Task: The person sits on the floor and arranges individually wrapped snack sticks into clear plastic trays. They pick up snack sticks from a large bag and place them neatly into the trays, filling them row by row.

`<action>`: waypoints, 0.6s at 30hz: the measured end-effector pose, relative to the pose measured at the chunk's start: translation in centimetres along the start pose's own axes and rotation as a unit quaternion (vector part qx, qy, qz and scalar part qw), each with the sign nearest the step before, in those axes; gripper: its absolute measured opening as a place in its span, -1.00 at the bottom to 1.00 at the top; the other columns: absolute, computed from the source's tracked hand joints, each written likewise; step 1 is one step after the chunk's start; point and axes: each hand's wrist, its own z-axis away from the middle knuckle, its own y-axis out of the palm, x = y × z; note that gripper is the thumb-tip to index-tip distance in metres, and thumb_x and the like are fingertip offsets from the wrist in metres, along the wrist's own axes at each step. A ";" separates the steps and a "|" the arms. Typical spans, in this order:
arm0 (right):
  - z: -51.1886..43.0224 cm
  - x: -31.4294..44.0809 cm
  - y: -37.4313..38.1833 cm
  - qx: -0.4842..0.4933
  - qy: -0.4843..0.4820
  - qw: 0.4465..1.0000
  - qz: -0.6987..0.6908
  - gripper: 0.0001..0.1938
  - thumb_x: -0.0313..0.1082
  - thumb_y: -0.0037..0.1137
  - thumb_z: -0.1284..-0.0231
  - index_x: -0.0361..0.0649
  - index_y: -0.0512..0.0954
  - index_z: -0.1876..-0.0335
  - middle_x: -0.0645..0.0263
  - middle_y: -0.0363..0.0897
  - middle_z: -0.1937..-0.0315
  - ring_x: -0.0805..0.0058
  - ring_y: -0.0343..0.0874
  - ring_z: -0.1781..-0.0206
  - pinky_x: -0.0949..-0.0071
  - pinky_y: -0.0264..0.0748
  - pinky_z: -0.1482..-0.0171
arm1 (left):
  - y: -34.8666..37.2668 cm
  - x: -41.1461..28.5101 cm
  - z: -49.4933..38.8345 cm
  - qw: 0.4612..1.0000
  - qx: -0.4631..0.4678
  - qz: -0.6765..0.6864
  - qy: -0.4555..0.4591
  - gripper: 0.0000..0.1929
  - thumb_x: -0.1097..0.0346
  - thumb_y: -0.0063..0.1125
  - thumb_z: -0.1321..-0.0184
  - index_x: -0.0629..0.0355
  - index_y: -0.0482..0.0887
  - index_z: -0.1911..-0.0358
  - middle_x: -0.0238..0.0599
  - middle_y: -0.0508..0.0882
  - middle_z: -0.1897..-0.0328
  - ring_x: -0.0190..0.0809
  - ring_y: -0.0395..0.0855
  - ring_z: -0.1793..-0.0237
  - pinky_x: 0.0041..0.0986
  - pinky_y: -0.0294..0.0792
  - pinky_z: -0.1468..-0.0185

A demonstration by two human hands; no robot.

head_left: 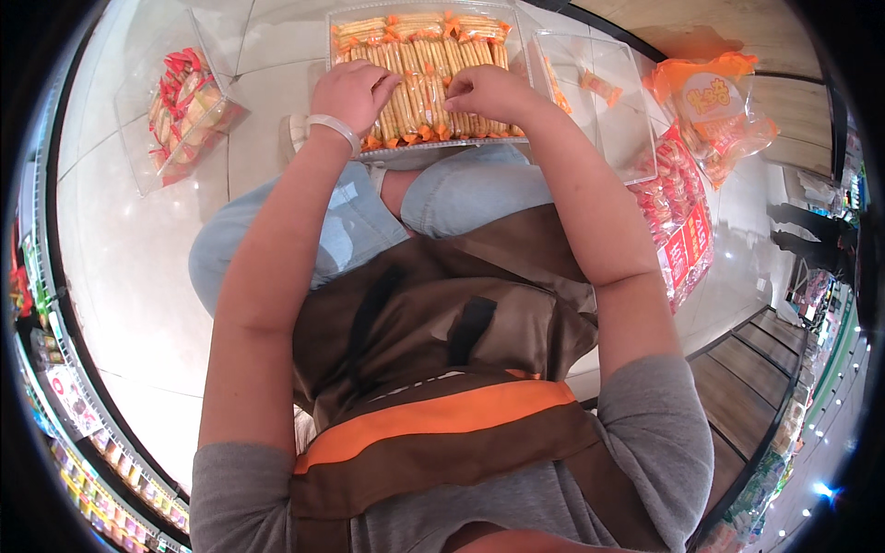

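Note:
A clear plastic bin in front of my crossed legs holds several rows of wrapped cracker packets with orange ends. The front packets stand on edge, packed tightly side by side. Over the left part of the rows is my left hand, its fingers bent and a pale bracelet around the wrist. My right hand is over the right part, thumb and fingers curled close to the packet tops. Whether either hand grips a packet is hidden by the fingers.
To the right lies a clear lid or shallow bin with loose orange packets. Beyond it are an orange printed bag and a large red snack bag. A clear bin of red-wrapped snacks stands left. Store shelves line the left rim.

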 end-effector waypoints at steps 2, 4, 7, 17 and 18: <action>-0.1 -0.1 0.1 -0.004 0.005 0.998 -0.068 -0.50 -0.30 0.35 -0.21 -0.26 0.50 -0.24 0.15 0.72 0.20 0.42 0.73 0.31 0.37 0.65 0.22 | -0.3 -0.1 -0.2 0.999 0.031 0.011 -0.005 -0.67 0.04 0.20 -0.32 0.14 0.79 0.39 -0.15 0.74 0.34 0.05 0.67 0.23 -0.12 0.48 0.12; -0.2 -0.1 0.2 0.093 0.089 0.970 -0.207 -0.29 -0.35 0.34 -0.25 -0.28 0.28 -0.48 0.10 0.65 0.06 0.44 0.72 0.24 0.43 0.67 0.22 | -0.7 -0.2 -0.5 0.997 0.077 0.006 -0.017 -0.65 0.02 0.19 -0.32 0.14 0.79 0.43 -0.13 0.73 0.35 0.05 0.66 0.23 -0.11 0.48 0.11; -0.1 0.3 0.3 0.131 0.103 0.950 -0.263 -0.14 -0.40 0.32 -0.26 -0.25 0.04 -0.60 0.06 0.62 0.05 0.39 0.72 0.23 0.42 0.71 0.21 | -1.2 -0.6 -1.1 0.987 0.144 -0.026 -0.063 -0.62 0.00 0.19 -0.32 0.15 0.78 0.47 -0.11 0.72 0.37 0.07 0.66 0.23 -0.10 0.47 0.10; 0.3 0.9 0.8 0.134 0.106 0.933 -0.317 -0.17 -0.39 0.30 -0.27 -0.34 0.06 -0.57 0.03 0.58 0.00 0.37 0.74 0.22 0.41 0.74 0.16 | -0.8 -1.7 -1.4 0.990 -0.034 -0.067 0.122 -0.60 -0.02 0.20 -0.31 0.11 0.70 -0.04 -0.20 0.71 -0.01 0.03 0.66 0.00 -0.16 0.49 -0.07; 0.3 0.9 0.9 0.135 0.105 0.934 -0.315 -0.18 -0.39 0.30 -0.27 -0.35 0.07 -0.56 0.04 0.58 0.00 0.37 0.74 0.21 0.41 0.74 0.15 | -0.6 -2.1 -1.4 0.993 0.013 -0.061 0.103 -0.58 -0.03 0.18 -0.33 0.11 0.69 -0.08 -0.18 0.71 -0.03 0.04 0.65 -0.04 -0.17 0.48 -0.12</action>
